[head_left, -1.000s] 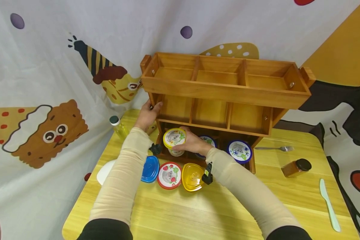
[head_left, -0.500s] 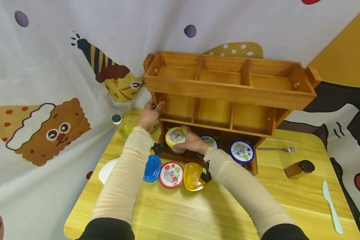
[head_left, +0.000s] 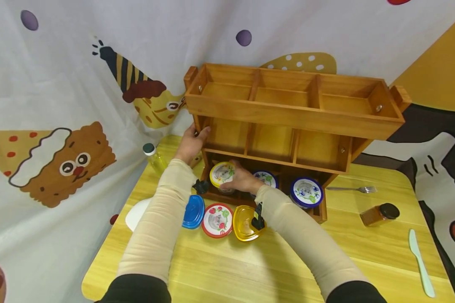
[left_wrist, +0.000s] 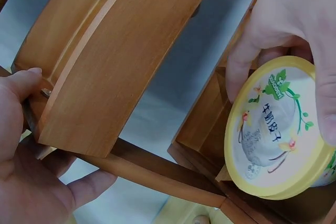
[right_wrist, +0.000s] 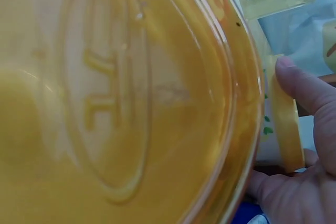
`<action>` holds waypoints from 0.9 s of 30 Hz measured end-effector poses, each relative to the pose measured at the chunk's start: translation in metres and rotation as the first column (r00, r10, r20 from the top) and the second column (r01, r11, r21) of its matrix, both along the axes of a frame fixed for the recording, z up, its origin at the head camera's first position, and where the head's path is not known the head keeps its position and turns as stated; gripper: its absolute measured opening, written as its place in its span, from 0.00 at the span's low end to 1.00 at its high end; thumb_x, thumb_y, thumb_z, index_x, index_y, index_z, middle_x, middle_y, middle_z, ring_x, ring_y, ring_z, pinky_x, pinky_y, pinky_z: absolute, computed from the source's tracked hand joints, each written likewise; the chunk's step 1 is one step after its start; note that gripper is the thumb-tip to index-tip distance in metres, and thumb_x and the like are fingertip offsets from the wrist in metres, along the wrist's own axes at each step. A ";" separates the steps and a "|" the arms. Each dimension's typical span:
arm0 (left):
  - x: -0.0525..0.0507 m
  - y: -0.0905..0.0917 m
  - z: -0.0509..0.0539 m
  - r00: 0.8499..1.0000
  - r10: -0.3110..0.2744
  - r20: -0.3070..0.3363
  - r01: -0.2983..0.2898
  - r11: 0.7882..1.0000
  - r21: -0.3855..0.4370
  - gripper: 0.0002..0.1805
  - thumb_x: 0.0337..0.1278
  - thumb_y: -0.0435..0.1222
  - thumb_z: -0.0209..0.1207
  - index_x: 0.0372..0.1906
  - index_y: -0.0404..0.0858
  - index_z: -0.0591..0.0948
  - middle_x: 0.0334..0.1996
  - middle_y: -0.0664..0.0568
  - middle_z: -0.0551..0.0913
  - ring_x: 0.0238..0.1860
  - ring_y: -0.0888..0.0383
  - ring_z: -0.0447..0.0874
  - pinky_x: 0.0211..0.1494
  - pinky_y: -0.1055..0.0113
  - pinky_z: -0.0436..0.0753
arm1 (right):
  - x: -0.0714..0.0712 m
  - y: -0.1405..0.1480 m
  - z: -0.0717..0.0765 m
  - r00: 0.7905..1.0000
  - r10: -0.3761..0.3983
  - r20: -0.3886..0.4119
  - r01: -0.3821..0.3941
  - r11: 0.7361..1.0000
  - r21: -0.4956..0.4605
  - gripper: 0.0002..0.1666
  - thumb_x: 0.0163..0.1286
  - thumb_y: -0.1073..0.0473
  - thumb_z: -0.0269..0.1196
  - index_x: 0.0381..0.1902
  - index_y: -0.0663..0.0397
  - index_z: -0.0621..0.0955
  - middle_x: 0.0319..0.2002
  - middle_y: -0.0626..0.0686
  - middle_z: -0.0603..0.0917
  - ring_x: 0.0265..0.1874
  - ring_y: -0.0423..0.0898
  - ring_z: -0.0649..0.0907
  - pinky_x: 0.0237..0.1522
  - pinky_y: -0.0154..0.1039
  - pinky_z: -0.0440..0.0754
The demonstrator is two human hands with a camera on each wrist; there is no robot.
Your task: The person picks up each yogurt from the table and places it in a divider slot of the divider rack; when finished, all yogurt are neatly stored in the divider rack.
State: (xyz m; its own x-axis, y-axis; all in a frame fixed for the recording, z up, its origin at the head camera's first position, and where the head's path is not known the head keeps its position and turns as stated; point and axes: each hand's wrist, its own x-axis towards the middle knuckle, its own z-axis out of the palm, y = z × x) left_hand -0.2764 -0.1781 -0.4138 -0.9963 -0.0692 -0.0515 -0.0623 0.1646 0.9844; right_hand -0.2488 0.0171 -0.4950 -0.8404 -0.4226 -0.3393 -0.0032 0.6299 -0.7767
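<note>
My right hand point(head_left: 244, 179) grips a round tub with a yellow lid point(left_wrist: 275, 129), in the left compartment of the rack's bottom tier. Whether the tub's base touches the tier floor is hidden. My left hand point(head_left: 189, 146) holds the left side of the wooden three-tier rack point(head_left: 292, 115), thumb on the inner side of the middle tray and fingers outside, as the left wrist view shows. Two blue-lidded tubs stand in the bottom tier: one in the middle point(head_left: 266, 179), partly behind my right hand, and one at the right point(head_left: 306, 192).
Before the rack lie a blue-lidded container point(head_left: 194, 211), a red-lidded tub point(head_left: 217, 220) and an amber container point(head_left: 244, 223), close under my right wrist. An oil bottle point(head_left: 155, 158) and white item point(head_left: 136, 215) are left; a fork point(head_left: 358, 189), brown jar point(head_left: 379, 214) and pale knife point(head_left: 421, 263) right.
The yellow-lidded tub has sunk slightly into the bottom left compartment, with my right hand around it. My left hand keeps its hold on the rack. The head view has shifted a little.
</note>
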 end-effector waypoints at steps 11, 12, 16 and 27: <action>-0.001 0.000 -0.001 1.000 -0.005 -0.010 0.005 1.000 0.005 0.27 0.73 0.44 0.53 0.72 0.44 0.66 0.62 0.41 0.75 0.62 0.48 0.75 0.66 0.56 0.74 | 0.003 -0.004 0.005 0.998 0.050 -0.033 -0.048 0.997 0.056 0.68 0.53 0.54 0.77 0.78 0.59 0.46 0.69 0.66 0.66 0.64 0.58 0.72 0.70 0.49 0.66; -0.001 0.000 -0.001 1.000 -0.005 -0.013 0.005 1.000 0.008 0.27 0.73 0.44 0.53 0.72 0.44 0.66 0.62 0.41 0.75 0.61 0.48 0.75 0.65 0.56 0.74 | 0.003 -0.004 0.005 0.998 0.053 -0.039 -0.050 0.997 0.062 0.68 0.53 0.55 0.77 0.78 0.59 0.45 0.69 0.66 0.66 0.64 0.58 0.72 0.70 0.50 0.66; -0.001 0.001 -0.001 1.000 -0.001 -0.024 0.002 1.000 0.017 0.26 0.73 0.43 0.53 0.70 0.41 0.67 0.61 0.40 0.76 0.60 0.47 0.76 0.65 0.56 0.75 | 0.005 -0.003 0.008 0.995 0.078 -0.069 -0.071 0.993 0.096 0.68 0.54 0.54 0.77 0.79 0.58 0.44 0.71 0.66 0.64 0.67 0.59 0.70 0.70 0.51 0.66; 0.002 0.001 0.004 1.000 -0.004 -0.020 0.004 1.000 0.008 0.26 0.73 0.43 0.53 0.70 0.40 0.67 0.61 0.39 0.75 0.61 0.47 0.75 0.66 0.56 0.74 | 0.020 -0.001 0.025 0.960 0.175 -0.219 -0.142 0.977 0.159 0.65 0.53 0.55 0.78 0.78 0.60 0.50 0.76 0.65 0.55 0.74 0.63 0.58 0.74 0.53 0.60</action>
